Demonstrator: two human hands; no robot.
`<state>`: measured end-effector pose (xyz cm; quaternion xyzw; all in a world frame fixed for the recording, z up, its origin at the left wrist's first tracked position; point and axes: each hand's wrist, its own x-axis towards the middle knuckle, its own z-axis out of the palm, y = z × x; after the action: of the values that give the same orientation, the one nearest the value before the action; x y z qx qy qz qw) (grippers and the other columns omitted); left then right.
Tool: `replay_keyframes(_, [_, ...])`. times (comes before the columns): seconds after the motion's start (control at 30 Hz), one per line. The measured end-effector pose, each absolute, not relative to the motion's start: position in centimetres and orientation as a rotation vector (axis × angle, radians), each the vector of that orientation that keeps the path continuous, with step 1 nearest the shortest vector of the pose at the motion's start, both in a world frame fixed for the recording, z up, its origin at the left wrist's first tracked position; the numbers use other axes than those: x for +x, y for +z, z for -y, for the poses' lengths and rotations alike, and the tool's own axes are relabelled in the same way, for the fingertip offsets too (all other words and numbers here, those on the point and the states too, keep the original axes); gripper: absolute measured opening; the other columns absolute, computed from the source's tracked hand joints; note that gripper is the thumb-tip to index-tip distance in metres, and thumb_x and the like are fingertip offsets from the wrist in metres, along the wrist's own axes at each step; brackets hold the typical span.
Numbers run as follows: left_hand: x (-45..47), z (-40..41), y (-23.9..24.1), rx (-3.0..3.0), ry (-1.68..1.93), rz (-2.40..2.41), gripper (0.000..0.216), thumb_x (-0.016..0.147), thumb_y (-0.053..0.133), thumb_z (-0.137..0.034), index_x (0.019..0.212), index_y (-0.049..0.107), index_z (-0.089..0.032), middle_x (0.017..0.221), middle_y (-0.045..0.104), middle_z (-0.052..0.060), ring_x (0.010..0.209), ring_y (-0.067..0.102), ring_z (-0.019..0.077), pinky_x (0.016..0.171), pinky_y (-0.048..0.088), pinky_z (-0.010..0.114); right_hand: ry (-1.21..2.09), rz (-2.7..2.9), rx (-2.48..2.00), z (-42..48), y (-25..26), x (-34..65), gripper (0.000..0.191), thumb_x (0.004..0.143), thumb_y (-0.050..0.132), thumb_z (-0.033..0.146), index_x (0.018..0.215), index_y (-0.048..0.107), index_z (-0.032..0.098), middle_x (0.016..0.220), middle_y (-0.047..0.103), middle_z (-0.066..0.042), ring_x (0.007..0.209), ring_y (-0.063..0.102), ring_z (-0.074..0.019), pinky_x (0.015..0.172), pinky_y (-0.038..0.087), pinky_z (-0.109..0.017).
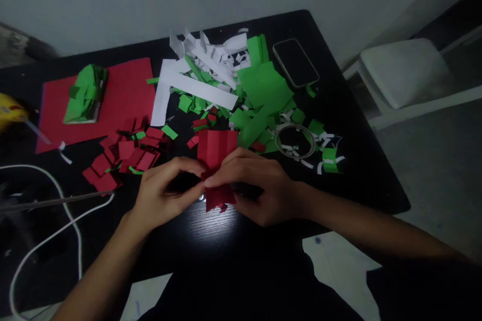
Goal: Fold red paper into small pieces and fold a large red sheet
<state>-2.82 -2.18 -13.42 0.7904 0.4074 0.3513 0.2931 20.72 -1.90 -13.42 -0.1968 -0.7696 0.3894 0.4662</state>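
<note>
A pleated piece of red paper is pinched at its middle between both hands, just above the black table. My left hand grips it from the left with thumb and fingers closed. From the right, my right hand holds the same fold, fingers curled. The paper fans out above the pinch, and a shorter part sticks out below.
Small red paper pieces lie to the left, near a red sheet bearing a green folded bundle. Green scraps, white strips, a tape roll and a phone lie behind. A white cable runs at left.
</note>
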Motion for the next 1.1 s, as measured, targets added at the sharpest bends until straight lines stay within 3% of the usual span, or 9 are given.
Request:
replay_keyframes(0.27, [-3.2, 2.5, -13.9, 2.227, 0.938, -1.059, 0.023, 0.080, 0.080, -0.019, 0.099, 0.067, -0.020, 0.089, 0.074, 0.002, 0.075, 0.072, 0.0139, 0.070, 0.059, 0.023, 0.832, 1.913, -0.569, 1.7, -14.0, 20.8, 0.021, 0.088, 0.063, 0.007, 0.106, 0.070, 0.016, 0.093, 0.067, -0.007, 0.088, 0.064, -0.0158, 0.078, 0.057, -0.030])
replay_keyframes(0.57, [-3.1, 2.6, -13.9, 2.362, 0.981, -1.038, 0.024, 0.082, 0.077, -0.014, 0.102, 0.065, -0.019, 0.090, 0.074, 0.003, 0.077, 0.073, 0.0147, 0.071, 0.058, 0.024, 0.901, 1.902, -0.648, 1.1, -15.2, 20.8, 0.018, 0.078, 0.075, 0.008, 0.093, 0.069, 0.016, 0.103, 0.062, -0.009, 0.095, 0.065, -0.0176, 0.082, 0.056, -0.031])
replay_keyframes(0.87, [-2.9, 2.6, -13.8, 2.553, 0.888, -1.046, 0.016, 0.086, 0.072, -0.016, 0.098, 0.062, -0.018, 0.085, 0.071, 0.003, 0.072, 0.070, 0.0139, 0.066, 0.054, 0.023, 0.785, 2.162, -0.694, 1.1, -15.6, 21.2, 0.013, 0.090, 0.066, 0.012, 0.102, 0.066, 0.017, 0.098, 0.070, -0.008, 0.089, 0.067, -0.0167, 0.079, 0.056, -0.027])
replay_keyframes(1.1, [-2.9, 2.5, -14.1, 2.662, 0.798, -0.989, 0.019, 0.089, 0.068, -0.014, 0.106, 0.062, -0.018, 0.095, 0.071, 0.005, 0.083, 0.071, 0.0159, 0.076, 0.056, 0.025, 0.464, 2.267, -0.604, 1.2, -15.1, 21.2, 0.008, 0.095, 0.060, 0.011, 0.096, 0.068, 0.010, 0.090, 0.071, -0.012, 0.082, 0.066, -0.0179, 0.075, 0.057, -0.029])
